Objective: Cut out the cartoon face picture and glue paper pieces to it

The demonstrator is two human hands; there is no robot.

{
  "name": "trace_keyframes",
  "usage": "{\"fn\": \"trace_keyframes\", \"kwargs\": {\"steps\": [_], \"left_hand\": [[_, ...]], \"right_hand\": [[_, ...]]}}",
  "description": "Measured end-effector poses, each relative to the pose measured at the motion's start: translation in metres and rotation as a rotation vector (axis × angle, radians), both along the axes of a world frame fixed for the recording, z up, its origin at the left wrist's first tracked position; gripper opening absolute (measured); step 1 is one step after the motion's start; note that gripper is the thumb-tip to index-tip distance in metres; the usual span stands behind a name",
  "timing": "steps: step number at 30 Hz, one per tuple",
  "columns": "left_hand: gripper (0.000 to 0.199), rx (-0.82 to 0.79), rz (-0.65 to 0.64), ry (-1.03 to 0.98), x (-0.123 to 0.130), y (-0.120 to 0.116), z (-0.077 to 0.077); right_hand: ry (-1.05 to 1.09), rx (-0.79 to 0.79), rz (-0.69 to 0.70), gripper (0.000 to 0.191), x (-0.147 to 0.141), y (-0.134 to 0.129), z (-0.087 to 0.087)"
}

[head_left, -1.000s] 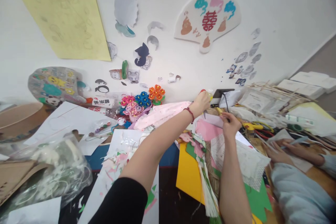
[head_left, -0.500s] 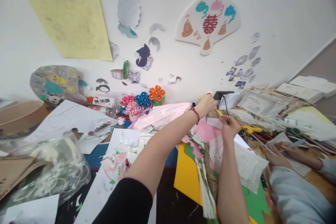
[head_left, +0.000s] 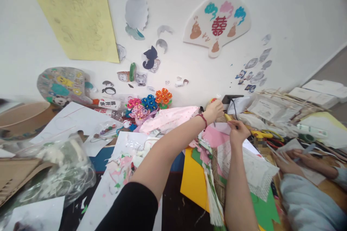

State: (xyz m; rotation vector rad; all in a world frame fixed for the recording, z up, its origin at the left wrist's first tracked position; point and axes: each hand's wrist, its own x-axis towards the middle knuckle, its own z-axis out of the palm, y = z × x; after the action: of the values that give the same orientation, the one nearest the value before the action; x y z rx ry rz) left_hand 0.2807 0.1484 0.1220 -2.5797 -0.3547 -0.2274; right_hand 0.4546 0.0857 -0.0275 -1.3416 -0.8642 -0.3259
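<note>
Reaching far across the table, my left hand (head_left: 215,110) is closed, with its fingers turned away so that what they hold is hidden. A small bottle (head_left: 216,98) with a white top stands just behind it. My right hand (head_left: 239,130) has its fingers pinched together on a small yellow piece (head_left: 228,117), whose kind I cannot make out. Both hands are close together but apart, above pink paper (head_left: 215,135). Under my right forearm lie white lacy sheets (head_left: 256,171) and green paper (head_left: 264,205). A bundle of twine (head_left: 217,177) and a white tassel (head_left: 211,198) lie between my arms.
Another person's hands (head_left: 291,162) work at the right with a pale blue tool. Yellow-handled scissors (head_left: 261,133) lie nearby. Fluffy flowers (head_left: 149,103) and pink cloth (head_left: 168,119) line the wall. A plastic bag (head_left: 65,173) and paper scraps (head_left: 121,168) are at left.
The whole view has shifted slightly, so the wall and table things sit a little further right. My hands keep nearly the same places and grips.
</note>
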Motion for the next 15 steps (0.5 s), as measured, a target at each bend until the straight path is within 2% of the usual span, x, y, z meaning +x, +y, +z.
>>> {"fn": "trace_keyframes", "kwargs": {"steps": [3,15], "left_hand": [[0.025,0.009,0.04,-0.001,0.004,0.002,-0.005],[0.025,-0.026,0.069,-0.021,0.01,-0.002,-0.013]], "right_hand": [[0.005,0.015,0.0,0.013,0.0,-0.001,0.001],[0.014,0.01,0.002,0.014,-0.008,-0.004,0.005]]}}
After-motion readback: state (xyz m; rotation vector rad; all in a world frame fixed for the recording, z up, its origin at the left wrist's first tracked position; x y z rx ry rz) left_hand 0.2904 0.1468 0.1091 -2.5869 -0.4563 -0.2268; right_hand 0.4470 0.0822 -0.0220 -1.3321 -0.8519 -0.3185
